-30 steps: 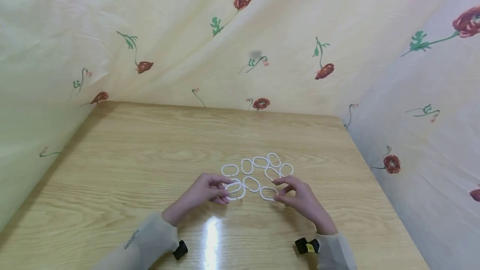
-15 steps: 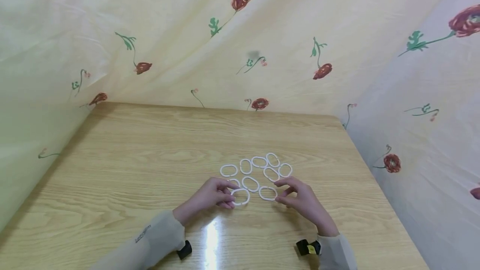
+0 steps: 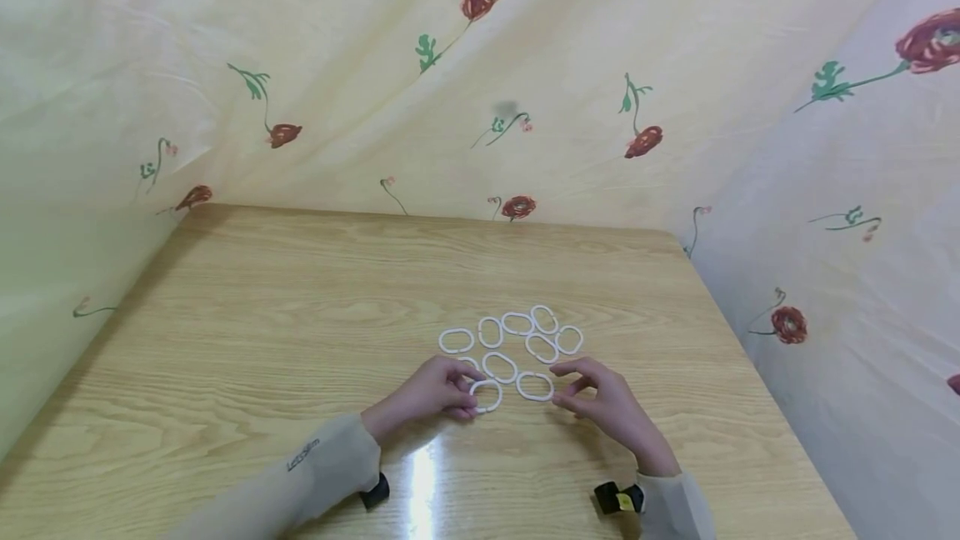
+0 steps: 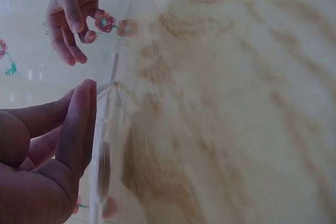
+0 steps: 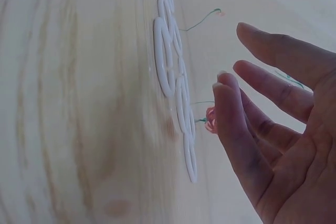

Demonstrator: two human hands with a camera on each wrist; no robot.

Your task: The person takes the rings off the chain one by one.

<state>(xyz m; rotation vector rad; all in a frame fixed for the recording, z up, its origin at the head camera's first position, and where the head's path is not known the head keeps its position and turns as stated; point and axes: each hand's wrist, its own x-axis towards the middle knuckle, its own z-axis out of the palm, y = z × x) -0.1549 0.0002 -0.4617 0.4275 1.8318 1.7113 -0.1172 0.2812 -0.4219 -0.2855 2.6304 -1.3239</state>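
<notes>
In the head view my left hand (image 3: 435,390) pinches a white oval ring (image 3: 500,395) between thumb and fingers, tilted up over the table. The left wrist view shows that ring edge-on at the fingertips (image 4: 86,90). Across from it, my right hand (image 3: 600,398) hovers with relaxed, parted fingers and nothing between them. Its fingertips are right by the end of another white oval ring (image 3: 534,399) lying flat. Seen from the right wrist, a row of the rings (image 5: 158,51) lies left of that hand (image 5: 289,114). A ring (image 3: 469,359) behind the left fingers is partly hidden.
Several more white oval rings, such as the leftmost one (image 3: 456,330), lie loosely grouped just beyond both hands. The wooden table (image 3: 300,298) is bordered by flowered cloth (image 3: 360,107) at the back and sides.
My left hand has moved right and slightly nearer the body, carrying the pinched ring away from the one it overlapped and toward the right hand's ring. My right hand has barely moved.
</notes>
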